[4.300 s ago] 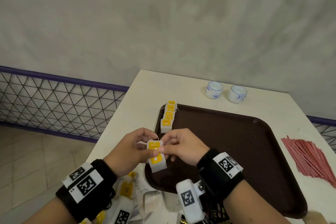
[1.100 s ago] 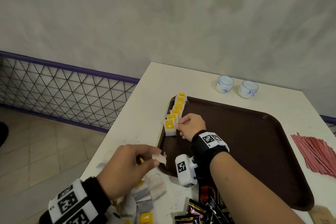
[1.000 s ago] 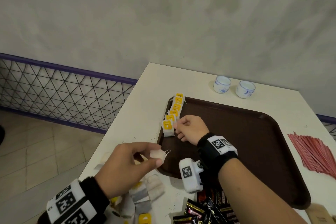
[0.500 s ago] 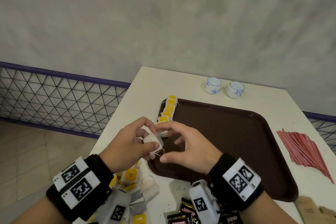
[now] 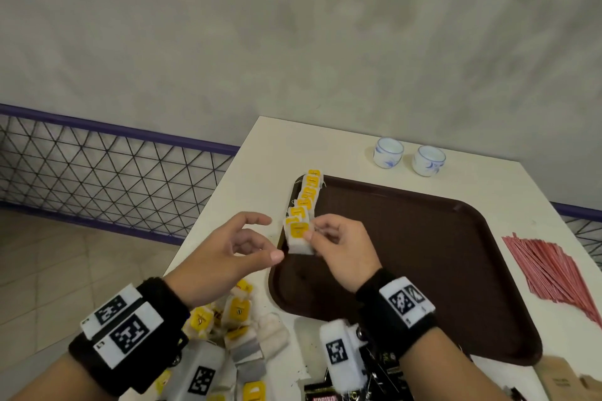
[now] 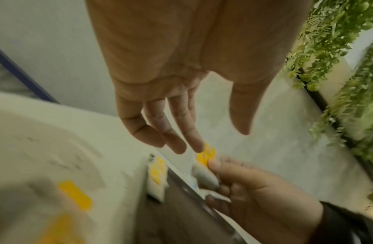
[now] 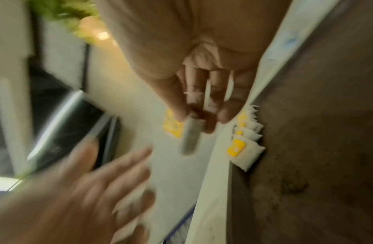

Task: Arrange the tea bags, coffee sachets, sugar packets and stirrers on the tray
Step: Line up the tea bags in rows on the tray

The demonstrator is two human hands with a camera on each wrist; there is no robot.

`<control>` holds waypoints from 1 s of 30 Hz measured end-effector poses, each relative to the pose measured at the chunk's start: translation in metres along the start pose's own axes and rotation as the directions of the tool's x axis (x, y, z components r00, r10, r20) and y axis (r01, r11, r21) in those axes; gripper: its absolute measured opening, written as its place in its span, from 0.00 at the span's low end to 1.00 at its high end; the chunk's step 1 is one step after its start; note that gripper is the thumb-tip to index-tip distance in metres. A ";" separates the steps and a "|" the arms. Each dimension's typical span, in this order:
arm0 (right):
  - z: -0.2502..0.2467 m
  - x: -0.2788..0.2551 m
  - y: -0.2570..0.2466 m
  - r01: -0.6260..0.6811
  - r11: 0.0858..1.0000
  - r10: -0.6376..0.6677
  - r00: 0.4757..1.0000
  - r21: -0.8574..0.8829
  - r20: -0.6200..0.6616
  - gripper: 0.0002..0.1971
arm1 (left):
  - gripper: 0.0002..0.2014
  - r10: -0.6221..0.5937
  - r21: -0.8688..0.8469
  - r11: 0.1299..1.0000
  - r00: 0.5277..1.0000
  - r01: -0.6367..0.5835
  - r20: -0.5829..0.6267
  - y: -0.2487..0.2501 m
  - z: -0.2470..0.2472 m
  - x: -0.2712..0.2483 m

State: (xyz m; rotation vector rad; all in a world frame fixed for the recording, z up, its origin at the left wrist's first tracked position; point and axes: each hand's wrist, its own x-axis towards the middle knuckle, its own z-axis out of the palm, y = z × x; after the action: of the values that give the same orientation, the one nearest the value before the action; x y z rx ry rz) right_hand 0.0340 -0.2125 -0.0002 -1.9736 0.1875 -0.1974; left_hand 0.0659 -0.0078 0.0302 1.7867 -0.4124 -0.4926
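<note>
My right hand [image 5: 317, 233] pinches a white tea bag [image 5: 299, 238] with a yellow tag, holding it just above the near end of a row of tea bags [image 5: 308, 194] on the left rim of the brown tray [image 5: 423, 257]. In the right wrist view the held tea bag [image 7: 189, 133] hangs from thumb and fingers beside the row of tea bags [image 7: 244, 142]. My left hand [image 5: 257, 244] hovers just left of it, fingers loosely spread and empty. In the left wrist view the left hand [image 6: 202, 140] is apart from the tea bag [image 6: 205, 156].
A heap of loose tea bags [image 5: 234, 316] lies on the table by my left wrist. Black coffee sachets [image 5: 329, 391] lie at the near edge. Red stirrers [image 5: 550, 270] fan out right of the tray. Two small cups [image 5: 407, 158] stand behind it. Brown packets [image 5: 563, 378] sit near right.
The tea bag has passed from my left hand to my right. My left hand has let go and drawn slightly left; the right carries the bag toward the row's near end.
</note>
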 end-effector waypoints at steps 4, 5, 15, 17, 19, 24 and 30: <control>0.004 0.033 0.027 -0.238 0.967 0.239 0.971 -0.094 -0.003 0.03 | 0.17 -0.026 0.157 0.987 0.991 0.046 -0.128 -0.019 -0.022 -0.005; 0.007 0.039 0.030 -0.266 0.956 0.269 0.963 -0.127 0.009 0.03 | 0.16 -0.032 0.199 0.978 0.991 0.058 -0.131 -0.024 -0.025 -0.007; 0.033 0.055 0.028 -0.378 0.905 0.362 0.925 -0.196 -0.114 0.14 | 0.12 -0.045 0.431 0.896 0.988 0.104 -0.146 -0.046 -0.028 -0.016; 0.033 0.053 0.026 -0.375 0.894 0.353 0.927 -0.245 -0.130 0.15 | 0.11 -0.050 0.454 0.884 0.988 0.111 -0.144 -0.049 -0.027 -0.016; 0.031 0.052 0.026 -0.393 0.881 0.369 0.919 -0.262 -0.138 0.15 | 0.11 -0.057 0.466 0.877 0.989 0.116 -0.139 -0.051 -0.026 -0.016; 0.026 0.055 0.029 -0.435 0.872 0.415 0.900 -0.223 -0.132 0.11 | 0.11 -0.052 0.471 0.876 0.991 0.107 -0.127 -0.051 -0.025 -0.015; 0.025 0.055 0.029 -0.423 0.882 0.413 0.906 -0.205 -0.093 0.11 | 0.11 -0.054 0.478 0.872 0.992 0.102 -0.114 -0.049 -0.025 -0.014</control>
State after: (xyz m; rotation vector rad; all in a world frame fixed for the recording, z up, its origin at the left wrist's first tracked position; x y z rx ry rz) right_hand 0.0916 -0.2135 -0.0337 -2.0951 0.6869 0.0636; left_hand 0.0680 0.0326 -0.0100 2.3118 -0.4208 -0.3744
